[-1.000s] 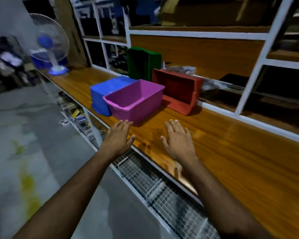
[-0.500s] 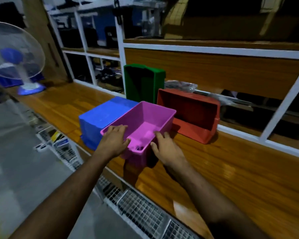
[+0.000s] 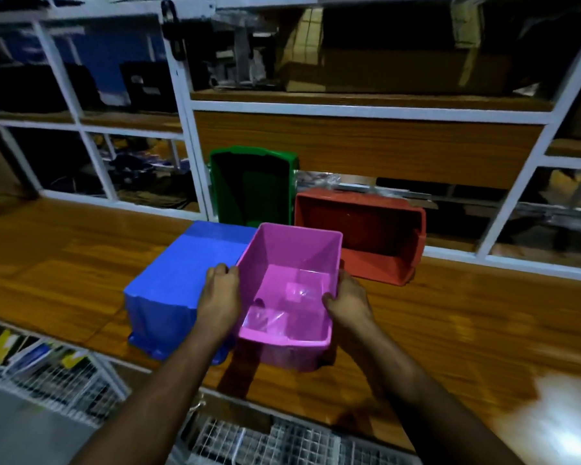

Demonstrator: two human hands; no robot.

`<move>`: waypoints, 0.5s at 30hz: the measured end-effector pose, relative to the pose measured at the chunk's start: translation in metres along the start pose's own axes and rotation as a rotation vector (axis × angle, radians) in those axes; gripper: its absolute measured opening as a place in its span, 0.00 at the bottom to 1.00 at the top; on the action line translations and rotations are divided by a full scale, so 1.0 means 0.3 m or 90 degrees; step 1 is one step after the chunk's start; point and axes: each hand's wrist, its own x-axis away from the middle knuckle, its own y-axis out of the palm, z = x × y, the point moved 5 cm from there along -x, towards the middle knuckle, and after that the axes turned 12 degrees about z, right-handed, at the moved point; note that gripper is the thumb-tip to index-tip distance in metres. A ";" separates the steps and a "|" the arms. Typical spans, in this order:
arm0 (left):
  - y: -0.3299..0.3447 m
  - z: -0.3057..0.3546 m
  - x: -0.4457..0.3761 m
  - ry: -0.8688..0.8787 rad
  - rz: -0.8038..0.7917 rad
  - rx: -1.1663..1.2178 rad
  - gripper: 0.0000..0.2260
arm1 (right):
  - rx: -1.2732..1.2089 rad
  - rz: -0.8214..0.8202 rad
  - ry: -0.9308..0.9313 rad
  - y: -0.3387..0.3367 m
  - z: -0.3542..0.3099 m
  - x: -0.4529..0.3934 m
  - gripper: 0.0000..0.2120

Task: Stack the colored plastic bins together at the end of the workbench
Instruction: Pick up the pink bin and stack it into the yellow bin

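Both my hands on the pink bin, near edge of the workbench.

Head view: my left hand [image 3: 220, 297] wraps the left rim of the pink bin [image 3: 292, 263] and my right hand [image 3: 348, 298] clamps the right rim, thumb inside. The bin sits open side up on the wooden workbench [image 3: 467, 313]. The blue bin [image 3: 188, 273] lies upside down, touching its left side. The red bin [image 3: 363, 236] lies on its side just behind; the green bin [image 3: 254, 186] stands on end against the shelf frame.

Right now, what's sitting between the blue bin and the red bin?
The pink bin, open side up, held by the left hand and right hand on its side walls. The head view shows it between the blue bin and red bin.
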 end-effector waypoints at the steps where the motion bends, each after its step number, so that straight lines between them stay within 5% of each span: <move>1: 0.003 -0.004 -0.014 -0.001 -0.003 0.012 0.11 | 0.003 0.000 0.006 -0.012 -0.003 0.002 0.20; 5: 0.025 -0.003 -0.047 -0.059 -0.072 0.162 0.16 | 0.026 0.004 0.062 -0.085 0.057 0.016 0.20; 8: 0.046 0.023 -0.034 -0.152 -0.180 0.299 0.22 | -0.014 0.024 0.159 -0.144 0.117 0.012 0.06; 15: 0.098 0.091 0.021 -0.380 -0.418 0.662 0.16 | -0.145 -0.023 0.257 -0.156 0.172 -0.018 0.05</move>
